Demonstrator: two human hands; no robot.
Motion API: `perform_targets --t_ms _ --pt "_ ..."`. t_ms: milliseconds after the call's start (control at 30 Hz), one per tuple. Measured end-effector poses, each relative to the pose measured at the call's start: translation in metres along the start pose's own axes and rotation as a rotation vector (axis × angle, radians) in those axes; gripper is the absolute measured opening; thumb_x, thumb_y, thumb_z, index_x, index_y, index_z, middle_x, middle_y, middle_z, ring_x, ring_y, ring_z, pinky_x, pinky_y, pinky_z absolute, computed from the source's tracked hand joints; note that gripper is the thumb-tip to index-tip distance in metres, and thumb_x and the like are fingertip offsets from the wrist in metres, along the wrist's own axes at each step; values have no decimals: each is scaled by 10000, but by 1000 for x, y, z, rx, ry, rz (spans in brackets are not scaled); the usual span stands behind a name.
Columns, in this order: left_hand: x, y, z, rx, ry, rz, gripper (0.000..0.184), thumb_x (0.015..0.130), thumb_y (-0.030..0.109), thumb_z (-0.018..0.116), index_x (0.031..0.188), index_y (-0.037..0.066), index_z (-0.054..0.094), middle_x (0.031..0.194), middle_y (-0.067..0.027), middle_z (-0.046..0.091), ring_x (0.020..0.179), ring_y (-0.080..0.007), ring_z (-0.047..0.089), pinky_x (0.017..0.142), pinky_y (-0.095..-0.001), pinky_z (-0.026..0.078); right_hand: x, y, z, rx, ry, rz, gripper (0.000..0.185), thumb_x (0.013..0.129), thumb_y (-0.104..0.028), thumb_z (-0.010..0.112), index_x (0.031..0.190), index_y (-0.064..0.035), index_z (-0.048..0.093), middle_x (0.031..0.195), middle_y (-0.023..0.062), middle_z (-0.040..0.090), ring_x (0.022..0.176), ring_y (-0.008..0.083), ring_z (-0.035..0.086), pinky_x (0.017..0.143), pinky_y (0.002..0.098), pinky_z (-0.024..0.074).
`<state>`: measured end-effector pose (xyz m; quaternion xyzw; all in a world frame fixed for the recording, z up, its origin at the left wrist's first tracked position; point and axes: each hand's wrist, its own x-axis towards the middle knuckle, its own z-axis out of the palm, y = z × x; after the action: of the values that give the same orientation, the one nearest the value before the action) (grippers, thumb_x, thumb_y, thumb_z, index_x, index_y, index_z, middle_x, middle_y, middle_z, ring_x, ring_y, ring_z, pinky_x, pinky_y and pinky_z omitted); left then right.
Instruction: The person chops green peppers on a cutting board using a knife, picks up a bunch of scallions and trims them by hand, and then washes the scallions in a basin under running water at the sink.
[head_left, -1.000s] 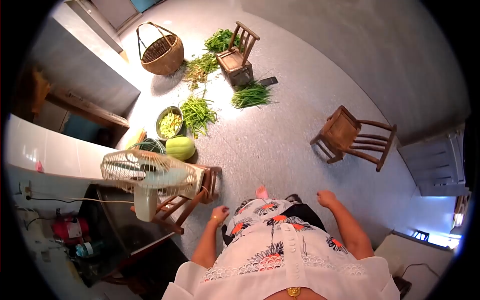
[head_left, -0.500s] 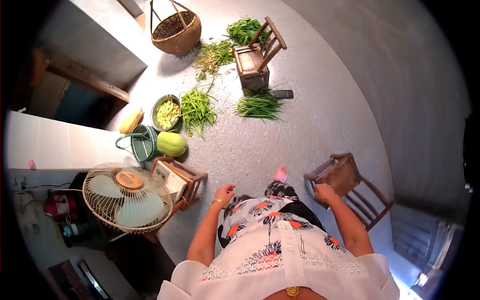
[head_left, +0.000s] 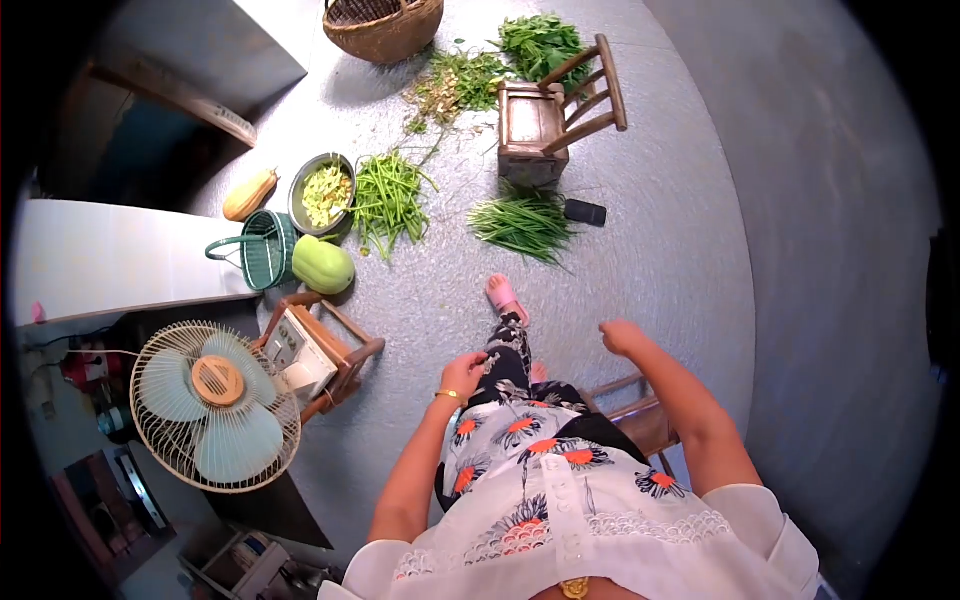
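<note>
In the head view, a pale, shiny floor [head_left: 400,305] runs to a grey wall [head_left: 800,220] on the picture's right. Open floor lies between that wall and the boxy wooden chair [head_left: 533,118], and also below the chair.

Leafy greens [head_left: 540,45] lie behind this chair, with loose trimmings [head_left: 455,88] to its left and a woven basket [head_left: 385,32] farther up-left. Thin green stalks [head_left: 522,224] lie just below it, beside a dark phone [head_left: 585,212]. Left of it are green stems [head_left: 390,200], a bowl [head_left: 300,205] of cut pieces, a green basket [head_left: 266,250], a pale green gourd [head_left: 323,264] and an orange-tan squash [head_left: 249,194].

Well below-left, a fan [head_left: 217,400] stands near a wooden stand [head_left: 345,350]; markings on its base are too small to read, as is the print on a beam [head_left: 215,115].

A second chair [head_left: 640,425], partly hidden by the body, is nearest the right hand [head_left: 622,338], whose fingers curl under; how tightly, I cannot tell. The left hand [head_left: 463,374], loosely bent and released, is beside the patterned trousers [head_left: 508,350].
</note>
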<state>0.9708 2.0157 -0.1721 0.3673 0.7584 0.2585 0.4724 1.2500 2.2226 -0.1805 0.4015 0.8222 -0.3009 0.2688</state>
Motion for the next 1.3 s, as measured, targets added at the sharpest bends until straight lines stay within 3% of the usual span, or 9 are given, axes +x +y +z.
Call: perform_targets --t_ms 200,233,467,633,900,1000,1133,1200,1300 --pt "85 18 9 -88 55 -45 241 723 94 567 960 89 611 831 -112 630 729 -207 614 686 -290 481 77 3 -34 30 -40 -78 212 736 -122 446 878 -50 588 863 206 589 826 360 566 718 442 456" --pt "98 22 11 -96 44 -60 254 751 64 563 1002 54 594 838 -57 628 711 -108 580 658 -239 467 92 7 -34 30 -55 -78 212 736 -122 446 878 -50 588 863 206 589 826 360 566 718 442 456" --pt "187 17 72 -622 112 -194 223 800 5 513 1018 12 561 863 -57 609 697 -99 581 625 -205 461 196 27 -33 112 -104 -43 191 720 -141 466 822 -64 608 855 187 598 823 346 569 717 428 458" --pt "238 8 122 -733 162 -307 218 805 -6 498 1017 -5 553 872 -75 597 730 -116 576 673 -220 469 294 50 0 108 -123 -61 184 714 -143 476 810 -68 614 856 189 596 817 332 573 718 416 458" --pt "291 -9 152 -884 270 -247 220 809 3 501 1025 -18 545 891 -90 589 773 -136 585 707 -230 475 458 53 36 268 160 -88 199 753 -177 468 839 -63 606 859 188 592 832 347 563 743 431 445" --pt "292 -33 155 -811 399 -292 208 817 15 502 1017 -11 550 889 -75 592 754 -117 578 671 -212 464 513 44 42 268 259 6 224 754 -194 484 873 -51 610 857 176 599 839 340 566 760 404 447" --pt "308 -14 138 -1030 489 -320 183 837 50 506 1007 7 556 866 -42 597 713 -81 554 615 -177 422 560 42 56 281 356 93 231 755 -215 495 891 -77 621 870 166 603 844 335 569 761 404 449" --pt "310 -12 140 -1025 412 -326 197 839 83 524 1016 -1 547 866 -48 599 713 -85 558 633 -182 426 570 40 56 242 211 212 216 769 -216 496 893 -89 619 932 153 598 880 320 564 771 400 453" --pt "312 -7 138 -999 357 -319 205 841 93 528 1021 -4 544 876 -54 600 723 -89 562 638 -184 427 575 37 61 183 223 241 189 752 -204 527 884 -110 624 926 143 601 851 311 574 732 395 466"
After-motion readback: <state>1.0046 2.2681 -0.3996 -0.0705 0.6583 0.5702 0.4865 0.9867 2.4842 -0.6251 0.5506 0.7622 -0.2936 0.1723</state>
